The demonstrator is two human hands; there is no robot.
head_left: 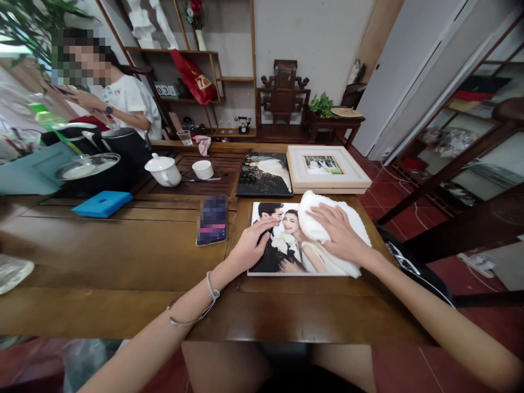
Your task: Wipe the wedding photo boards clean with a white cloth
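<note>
A photo panel (262, 265) with a couple printed on it lies flat on the wooden table. My left hand (256, 240) rests on its left part, fingers stretched out and holding nothing. On the right part of the panel, a bunched white cloth (356, 226) covers the print and hangs past the lower edge. My right hand (338, 232) lies over this cloth with its fingers spread, pressing on it from above. Just behind are a dark photo panel (262, 183) and a white framed picture (352, 169). Left of my left hand lies a phone (213, 221).
A blue sponge-like block (102, 203), a lidded white cup (162, 170), a small white bowl (202, 169) and a glass-lidded pot (92, 168) stand at the left. A person (131, 101) sits beyond them. A dark chair (462, 234) is at the right.
</note>
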